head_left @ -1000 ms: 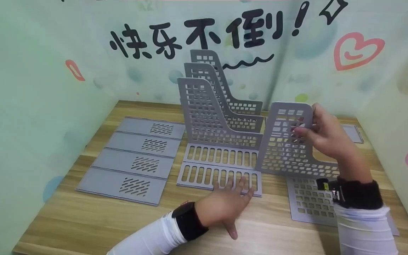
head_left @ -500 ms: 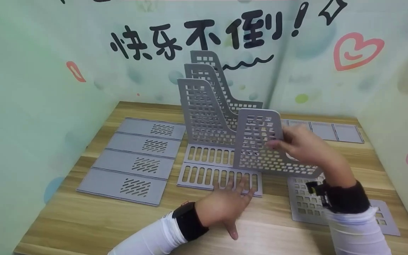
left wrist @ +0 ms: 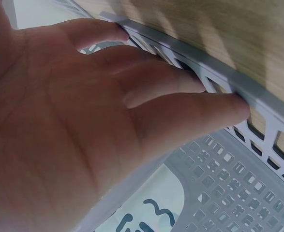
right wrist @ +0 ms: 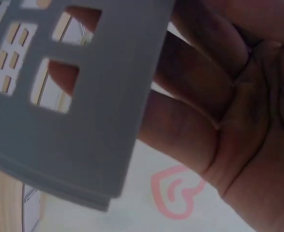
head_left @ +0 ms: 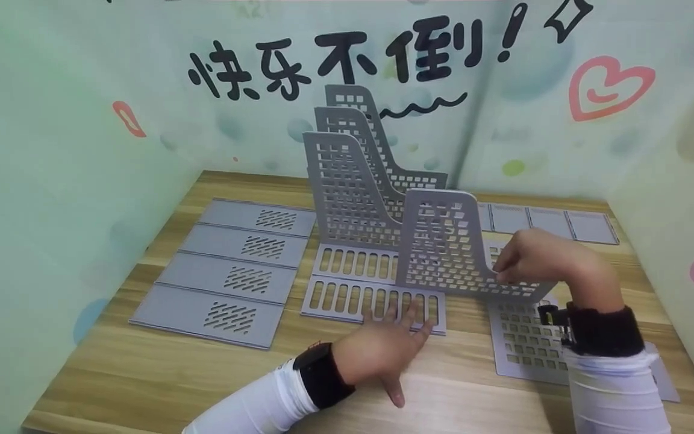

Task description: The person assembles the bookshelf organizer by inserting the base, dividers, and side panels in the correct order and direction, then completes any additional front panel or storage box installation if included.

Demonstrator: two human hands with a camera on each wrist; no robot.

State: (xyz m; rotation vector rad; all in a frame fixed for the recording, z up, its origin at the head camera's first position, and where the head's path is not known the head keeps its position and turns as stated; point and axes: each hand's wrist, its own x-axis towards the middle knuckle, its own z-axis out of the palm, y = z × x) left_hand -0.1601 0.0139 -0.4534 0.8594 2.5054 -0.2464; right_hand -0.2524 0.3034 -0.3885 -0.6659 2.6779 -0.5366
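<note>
While my right hand [head_left: 537, 259], wrist bent, pinches one cut-out panel [head_left: 440, 247] by its low edge at the slotted base [head_left: 347, 278]'s right side, my left hand [head_left: 380, 352] touches that base, fingers spread. Three matching panels [head_left: 347, 187] stand behind; four slitted plates [head_left: 202, 271] lie leftward.

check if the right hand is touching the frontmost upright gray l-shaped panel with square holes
Touching. The head view shows the right hand pinching the gray L-shaped panel at its stepped edge; in the right wrist view, fingers show through its holes.
</note>
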